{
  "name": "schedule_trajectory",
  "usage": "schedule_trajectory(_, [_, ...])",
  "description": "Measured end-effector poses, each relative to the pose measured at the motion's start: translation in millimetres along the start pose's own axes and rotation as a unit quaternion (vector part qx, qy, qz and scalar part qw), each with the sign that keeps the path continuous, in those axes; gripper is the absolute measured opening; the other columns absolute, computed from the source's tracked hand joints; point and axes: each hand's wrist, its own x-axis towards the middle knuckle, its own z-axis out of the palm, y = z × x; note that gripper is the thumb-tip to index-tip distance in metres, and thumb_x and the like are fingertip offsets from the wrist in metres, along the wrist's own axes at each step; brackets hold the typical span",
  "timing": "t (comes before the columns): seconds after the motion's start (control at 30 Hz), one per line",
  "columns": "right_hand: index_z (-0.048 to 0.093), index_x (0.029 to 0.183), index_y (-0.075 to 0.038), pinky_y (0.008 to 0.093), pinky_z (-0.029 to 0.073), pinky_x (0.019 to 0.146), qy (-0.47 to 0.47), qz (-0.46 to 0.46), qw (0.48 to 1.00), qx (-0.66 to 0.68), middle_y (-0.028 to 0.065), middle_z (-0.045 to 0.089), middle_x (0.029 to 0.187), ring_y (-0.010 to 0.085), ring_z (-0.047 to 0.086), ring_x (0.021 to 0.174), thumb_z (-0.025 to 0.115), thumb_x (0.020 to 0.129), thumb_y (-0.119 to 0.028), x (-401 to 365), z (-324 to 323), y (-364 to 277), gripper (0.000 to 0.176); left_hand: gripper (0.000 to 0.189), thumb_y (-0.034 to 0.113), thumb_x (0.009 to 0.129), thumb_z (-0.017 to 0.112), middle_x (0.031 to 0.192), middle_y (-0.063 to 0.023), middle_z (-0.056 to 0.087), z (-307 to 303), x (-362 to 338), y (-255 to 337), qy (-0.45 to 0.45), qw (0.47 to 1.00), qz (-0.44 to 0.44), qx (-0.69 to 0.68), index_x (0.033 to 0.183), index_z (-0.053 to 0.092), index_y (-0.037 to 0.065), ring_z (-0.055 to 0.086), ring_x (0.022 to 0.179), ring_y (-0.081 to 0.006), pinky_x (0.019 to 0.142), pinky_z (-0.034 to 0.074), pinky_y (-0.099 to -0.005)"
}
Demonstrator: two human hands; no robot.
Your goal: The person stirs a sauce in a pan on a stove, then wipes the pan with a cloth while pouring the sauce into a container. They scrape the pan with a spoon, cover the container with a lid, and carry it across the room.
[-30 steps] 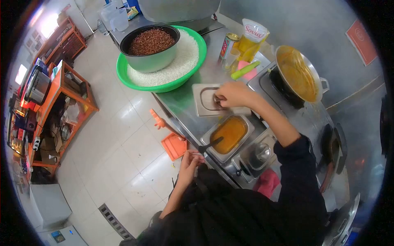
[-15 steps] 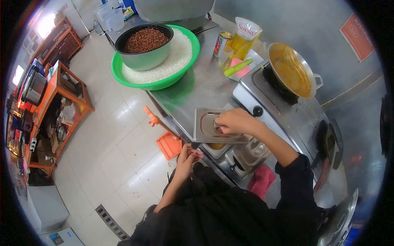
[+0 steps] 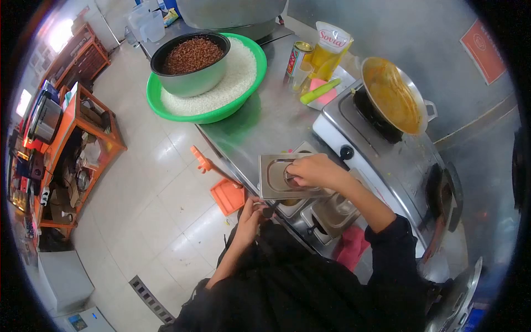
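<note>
Evidently the step in hand is covering a steel pan (image 3: 291,203) that sits sunk in the counter (image 3: 265,119) at its front edge. The right hand (image 3: 312,171) is clamped on the grip in the middle of the flat steel lid (image 3: 272,180). The lid lies face up over the pan, so only a sliver of orange sauce shows at its near rim. Whether the lid already rests on the pan or is held just above it cannot be told.

The left hand (image 3: 249,214) is off the front edge of the counter. Its fingers are closed around the dark handle of a spoon (image 3: 270,209), which sticks out from under the lid's near side.

The lid is rectangular. Its long axis runs from the counter's front edge toward the stove (image 3: 354,138), with one short end over the front edge and the other beside the stove's knob. It looks slightly skewed to the pan beneath.

By my judgement, the next move calls for squaring the lid to the pan's rim and lowering it evenly. The spoon handle must either sit in a gap or be drawn clear, or the lid will rock.

A second steel pan (image 3: 332,213) lies just beside it, toward the person.
</note>
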Motion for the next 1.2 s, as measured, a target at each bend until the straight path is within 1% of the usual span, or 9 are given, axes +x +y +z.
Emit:
schedule_trajectory(0.13, [0.056,0.083,-0.008,0.0378,0.045,0.061,0.036,-0.010,0.998,0.057,0.0076,0.057,0.079,0.0277,0.057,0.076,0.056,0.076,-0.025,-16.0,-10.6,4.6,0.018,0.018,0.010,0.090,0.031,0.098,-0.0099,0.054,-1.1,10.5,-3.4,-0.007,0.999,-0.005,-0.038,0.105,0.039,0.005,0.057,0.088,-0.0160,0.078,0.044,-0.0285])
schedule_trajectory(0.2, [0.058,0.084,-0.006,0.0348,0.045,0.066,0.161,0.105,0.969,0.154,0.0104,0.058,0.080,0.0274,0.057,0.073,0.053,0.080,-0.022,-28.5,-19.3,14.6,0.017,0.023,0.015,0.091,0.031,0.098,-0.0074,0.054,-4.8,18.5,-6.6,0.002,1.000,-0.008,-0.027,0.109,0.041,0.004,0.054,0.087,-0.0141,0.079,0.043,-0.0283])
schedule_trajectory(0.23, [0.058,0.084,-0.006,0.0348,0.045,0.066,0.159,0.108,0.969,0.155,0.0104,0.058,0.080,0.0274,0.057,0.073,0.053,0.080,-0.022,-35.6,-19.2,24.7,0.017,0.023,0.015,0.091,0.031,0.098,-0.0074,0.054,-2.0,20.7,-3.2,0.000,1.000,-0.012,-0.029,0.109,0.041,0.004,0.054,0.087,-0.0141,0.079,0.043,-0.0283])
schedule_trajectory(0.3, [0.059,0.080,-0.004,0.0373,0.045,0.068,0.226,0.240,0.924,0.195,0.0147,0.059,0.078,0.0323,0.057,0.074,0.052,0.080,-0.018,-50.2,-12.3,48.8,0.016,0.029,0.017,0.092,0.031,0.096,-0.0046,0.054,2.6,23.1,3.8,0.006,1.000,-0.007,-0.021,0.115,0.043,0.004,0.051,0.085,-0.0123,0.079,0.042,-0.0272])
schedule_trajectory(0.43, [0.060,0.080,0.000,0.0344,0.046,0.068,0.077,0.241,0.942,0.221,0.0146,0.062,0.076,0.0290,0.059,0.071,0.047,0.082,-0.011,-66.9,6.5,71.7,0.018,0.035,0.018,0.091,0.032,0.099,-0.0037,0.053,0.1,26.9,2.0,-0.008,0.999,-0.015,0.042,0.122,0.042,0.004,0.051,0.083,-0.0115,0.078,0.042,-0.0264])
schedule_trajectory(0.5, [0.057,0.079,0.004,0.0289,0.045,0.061,-0.086,0.273,0.891,0.352,0.0108,0.061,0.072,0.0172,0.058,0.065,0.045,0.083,-0.008,-64.0,6.0,71.9,0.017,0.036,0.021,0.092,0.033,0.102,-0.0041,0.053,-2.5,29.6,-6.1,-0.016,0.999,-0.014,-0.030,0.123,0.042,0.004,0.050,0.082,-0.0111,0.077,0.041,-0.0263])
schedule_trajectory(0.7, [0.060,0.078,0.003,0.0252,0.045,0.059,-0.053,0.255,0.838,0.479,0.0073,0.061,0.069,0.0119,0.055,0.061,0.044,0.085,-0.009,-64.9,20.3,83.6,0.021,0.042,0.027,0.094,0.035,0.105,-0.0041,0.052,3.6,27.5,4.0,-0.022,0.999,0.017,-0.034,0.131,0.032,0.006,0.052,0.083,-0.0115,0.076,0.042,-0.0247])
schedule_trajectory(0.93, [0.057,0.077,0.001,0.0244,0.044,0.058,-0.033,0.260,0.850,0.458,0.0044,0.058,0.066,0.0112,0.054,0.062,0.045,0.085,-0.008,-59.3,18.7,79.1,0.017,0.043,0.027,0.094,0.034,0.107,-0.0023,0.051,-10.7,28.7,-6.4,0.023,0.999,0.026,0.028,0.134,0.028,0.010,0.054,0.080,-0.0102,0.070,0.044,-0.0216])
schedule_trajectory(1.2, [0.055,0.076,0.001,0.0239,0.042,0.060,0.015,0.238,0.831,0.502,0.0030,0.055,0.066,0.0103,0.052,0.064,0.045,0.085,-0.007,-37.0,-26.1,35.1,0.016,0.045,0.028,0.094,0.035,0.098,-0.0028,0.054,-36.3,6.2,41.8,-0.044,0.996,0.066,-0.036,0.133,0.029,0.005,0.053,0.074,-0.0080,0.065,0.044,-0.0198])
